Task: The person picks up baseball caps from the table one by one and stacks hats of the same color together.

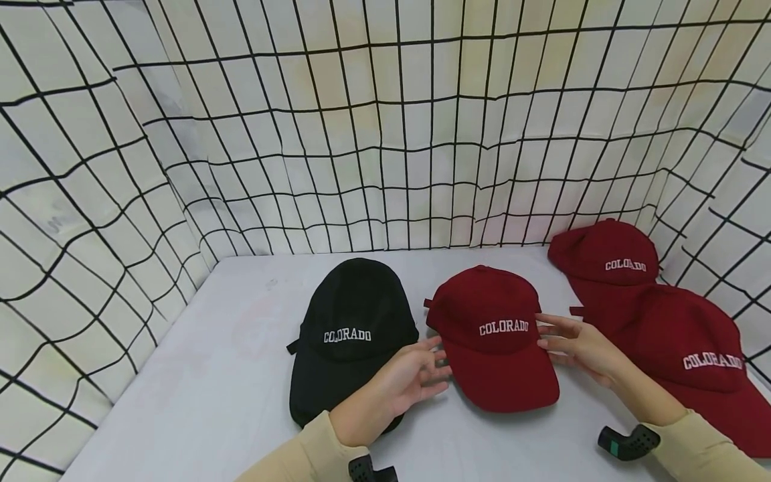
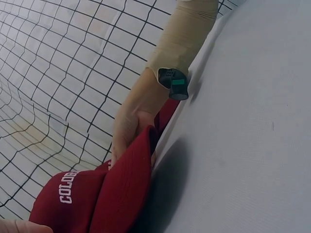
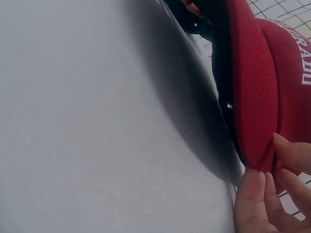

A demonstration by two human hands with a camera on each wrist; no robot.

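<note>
Caps from left to right, then: black cap [image 1: 358,294] lies brim toward the person on the white table [image 1: 205,375], with the left wrist reaching over its brim. Next comes the left hand [image 1: 415,371], fingers spread and pretty relaxed, tips right by the left edge of the middle red cap [image 1: 500,371]; can't tell if they all touch. That cap sits between the two hands, COLORADO up front, brim also facing the person. My guess is it weighs next to nothing, with a soft crown that'd dent if squeezed and a brim stiff enough to keep its curve. Looks like plain cloth, so I wouldn't expect slipping, and nothing on it seems fragile. I'd take it by both sides of the brim, close to the crown seam, and go easy on the crown. Then the right hand [image 1: 587,348], fingers fairly straight and a bit apart, tips against the cap's right side. Past that, the back red cap [image 1: 602,248] and front red cap [image 1: 693,328] seem to overlap.
</note>
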